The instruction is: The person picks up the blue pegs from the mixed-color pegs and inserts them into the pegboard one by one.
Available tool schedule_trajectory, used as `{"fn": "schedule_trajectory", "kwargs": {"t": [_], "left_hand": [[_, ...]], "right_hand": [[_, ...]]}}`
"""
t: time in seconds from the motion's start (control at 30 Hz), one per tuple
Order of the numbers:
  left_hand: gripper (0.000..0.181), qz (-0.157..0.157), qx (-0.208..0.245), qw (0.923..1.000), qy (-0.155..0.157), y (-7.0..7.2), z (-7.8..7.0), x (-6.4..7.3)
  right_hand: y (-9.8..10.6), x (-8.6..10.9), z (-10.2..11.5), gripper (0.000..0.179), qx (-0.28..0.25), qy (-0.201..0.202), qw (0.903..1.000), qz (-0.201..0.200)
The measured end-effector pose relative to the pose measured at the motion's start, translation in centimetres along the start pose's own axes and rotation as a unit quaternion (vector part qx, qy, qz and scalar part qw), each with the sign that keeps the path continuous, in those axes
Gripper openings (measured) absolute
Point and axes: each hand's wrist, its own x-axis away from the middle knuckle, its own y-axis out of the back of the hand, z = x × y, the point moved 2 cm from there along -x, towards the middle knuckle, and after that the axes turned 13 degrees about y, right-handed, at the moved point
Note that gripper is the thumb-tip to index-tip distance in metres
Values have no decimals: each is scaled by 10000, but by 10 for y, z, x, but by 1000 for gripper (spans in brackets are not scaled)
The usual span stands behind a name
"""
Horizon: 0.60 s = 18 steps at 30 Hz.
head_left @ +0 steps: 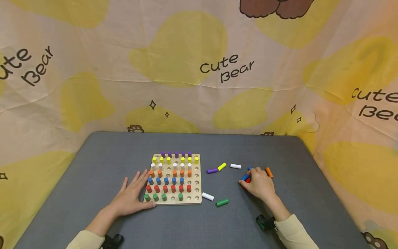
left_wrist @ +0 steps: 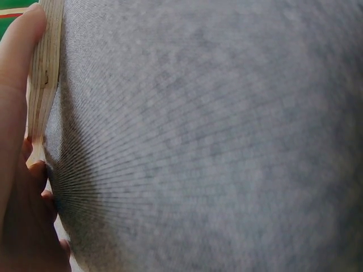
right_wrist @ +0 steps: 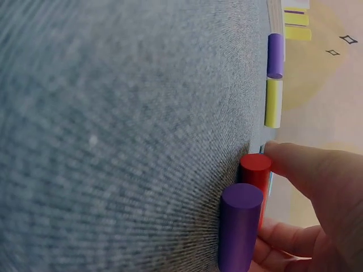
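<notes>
A wooden pegboard (head_left: 193, 203) with rows of coloured pegs lies left of centre on the grey table. My left hand (head_left: 132, 197) rests along its left edge, fingers extended and thumb at the near corner. In the left wrist view, the thumb (left_wrist: 20, 48) touches the board's side (left_wrist: 48, 62). To the board's right, my right hand (head_left: 259, 183) pinches a blue peg (head_left: 245, 177) between thumb and fingers. A red peg (head_left: 248, 180) lies just under it. The right wrist view shows the red peg (right_wrist: 255, 164) beside a purple peg (right_wrist: 241, 226); the blue one is mostly hidden there.
Loose on the table are a purple peg (head_left: 212, 171), a yellow peg (head_left: 222, 166), white pegs (head_left: 235, 166) (head_left: 207, 196), a green peg (head_left: 222, 203) and an orange peg (head_left: 269, 172). Another blue peg (head_left: 249, 168) shows partly behind the right hand. A printed cloth (head_left: 186, 52) hangs behind the table.
</notes>
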Motion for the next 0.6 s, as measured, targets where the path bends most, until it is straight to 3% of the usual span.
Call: {"fn": "schedule_trajectory", "kwargs": {"t": [0.2,0.6], "left_hand": [[112,-44,63,10000,-39,1,-1,1],[112,-54,52,10000,-62,2,-2,1]], "right_hand": [[0,-1,2,40,-168,19,9998,-140],[3,-19,16,40,-1163,-6,9924,-401]]}}
